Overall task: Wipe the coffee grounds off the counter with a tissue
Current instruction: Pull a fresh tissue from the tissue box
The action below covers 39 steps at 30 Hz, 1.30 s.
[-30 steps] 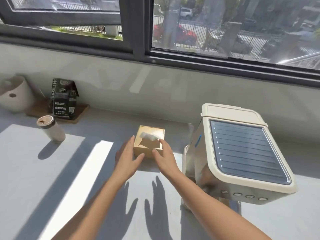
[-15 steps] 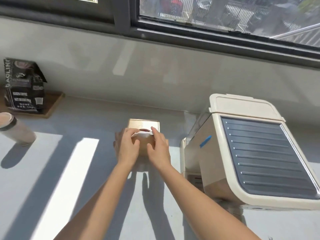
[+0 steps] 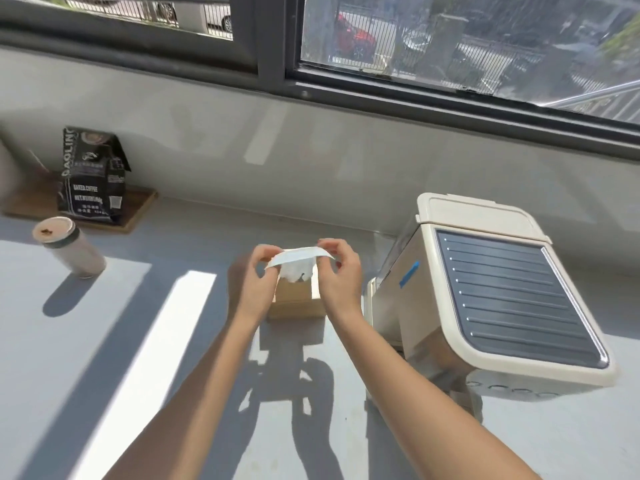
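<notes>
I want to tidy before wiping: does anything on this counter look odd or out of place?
Only a strip of blue tape, stuck slanted on the side of the coffee machine. A few faint specks lie on the counter near its base, too small to identify.

You have a single view, from the wide-angle camera on your head. It looks forward and down over the grey counter (image 3: 104,341), facing the window (image 3: 450,46). It sits close above the tissue box (image 3: 294,303) at centre, with the coffee machine (image 3: 502,289) at right.
</notes>
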Tool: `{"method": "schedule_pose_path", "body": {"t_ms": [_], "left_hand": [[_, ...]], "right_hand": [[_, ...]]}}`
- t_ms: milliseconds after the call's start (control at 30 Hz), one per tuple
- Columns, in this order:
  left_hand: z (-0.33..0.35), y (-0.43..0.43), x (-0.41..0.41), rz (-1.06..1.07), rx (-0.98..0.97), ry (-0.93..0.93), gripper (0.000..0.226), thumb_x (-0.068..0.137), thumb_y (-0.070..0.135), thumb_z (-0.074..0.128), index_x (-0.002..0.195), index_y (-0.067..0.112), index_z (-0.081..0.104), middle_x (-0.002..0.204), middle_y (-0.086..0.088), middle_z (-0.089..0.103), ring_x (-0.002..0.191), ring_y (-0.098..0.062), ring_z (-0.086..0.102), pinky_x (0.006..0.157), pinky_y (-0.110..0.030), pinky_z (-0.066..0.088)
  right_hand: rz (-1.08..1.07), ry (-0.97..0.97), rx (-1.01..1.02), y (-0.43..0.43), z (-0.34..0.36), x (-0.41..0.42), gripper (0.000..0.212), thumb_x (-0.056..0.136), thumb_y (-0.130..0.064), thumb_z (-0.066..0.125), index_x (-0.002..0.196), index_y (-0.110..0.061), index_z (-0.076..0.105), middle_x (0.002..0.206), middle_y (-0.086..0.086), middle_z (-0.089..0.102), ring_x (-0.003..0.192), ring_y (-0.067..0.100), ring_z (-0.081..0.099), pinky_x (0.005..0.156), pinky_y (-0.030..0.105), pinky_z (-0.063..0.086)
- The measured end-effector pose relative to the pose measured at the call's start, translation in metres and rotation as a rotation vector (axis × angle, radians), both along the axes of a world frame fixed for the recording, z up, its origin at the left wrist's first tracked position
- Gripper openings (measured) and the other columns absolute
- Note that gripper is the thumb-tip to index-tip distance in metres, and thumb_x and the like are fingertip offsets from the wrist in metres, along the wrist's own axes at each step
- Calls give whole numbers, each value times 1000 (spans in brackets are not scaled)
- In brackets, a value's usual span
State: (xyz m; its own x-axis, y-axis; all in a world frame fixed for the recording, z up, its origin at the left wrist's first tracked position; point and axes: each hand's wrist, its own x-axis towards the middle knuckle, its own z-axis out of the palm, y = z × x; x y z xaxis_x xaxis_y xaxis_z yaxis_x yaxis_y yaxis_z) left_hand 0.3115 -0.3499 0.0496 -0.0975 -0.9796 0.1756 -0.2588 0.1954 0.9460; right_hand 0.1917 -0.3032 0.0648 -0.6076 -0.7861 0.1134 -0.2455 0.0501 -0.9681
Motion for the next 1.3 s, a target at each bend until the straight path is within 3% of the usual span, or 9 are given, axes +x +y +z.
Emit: {"method": "schedule_pose_path", "body": {"t_ms": [133,233,333,433,567,633,867,1100,1300], "left_hand": [[48,-3,4,-255,73,97,16,82,12,52,81,15,68,71,10,65,66,0,55,62,-14,41],[37,2,12,-359,238,-72,16,86,12,57,74,12,68,61,9,56,57,-4,46,54,-20,33],[2,17,18,-347,328,-181,28,71,18,56,80,-6,65,68,-5,54,67,-16,45,64,-27,30],[-25,28,18,-294,300,-294,11,75,7,61,78,-3,64,65,-8,55,64,-21,46,61,-30,34],[-31,21,8,-190,223,-369,14,79,13,61,91,17,67,78,-7,70,75,-28,62,70,-35,49],[-31,12,2,-157,171,-425,10,81,20,57,84,21,66,74,-3,69,76,-28,62,72,-36,50],[-44,-6,-7,-74,47,-579,12,79,27,53,74,22,62,62,4,59,64,-22,54,60,-28,36],[-50,-9,-9,-53,102,-547,29,81,28,55,56,20,42,50,3,46,59,-26,50,56,-31,39],[-48,-8,-10,-59,126,-529,15,79,26,56,64,23,56,54,6,52,60,-20,51,64,-31,43]], "right_hand": [[-20,-60,-180,2,42,1,18,80,-15,46,72,-30,52,66,-22,56,62,1,50,58,17,42],[-3,-47,24,19,27,-3,16,81,-13,45,71,-23,53,61,-13,52,59,10,45,56,26,38],[53,0,251,43,-11,-8,14,85,-13,48,74,-16,54,63,-9,50,63,13,44,58,30,35],[61,46,327,55,-36,-10,23,88,-14,51,67,-21,47,63,-10,48,62,12,45,56,27,35],[76,65,373,49,-45,-11,11,88,-16,52,89,-18,63,87,-4,66,83,18,61,74,35,50],[66,66,353,39,-44,-10,13,88,-21,52,92,-23,64,98,-5,64,97,17,58,86,37,49],[251,495,443,-3,-46,-6,36,99,-36,36,111,-27,69,143,-15,46,137,14,23,115,47,6],[321,599,537,-18,-56,-6,44,100,-37,27,108,-29,70,136,-13,53,138,15,22,112,57,-8],[354,571,558,-16,-53,-8,45,101,-35,24,101,-26,68,131,-13,55,135,17,23,111,60,-5]]}}
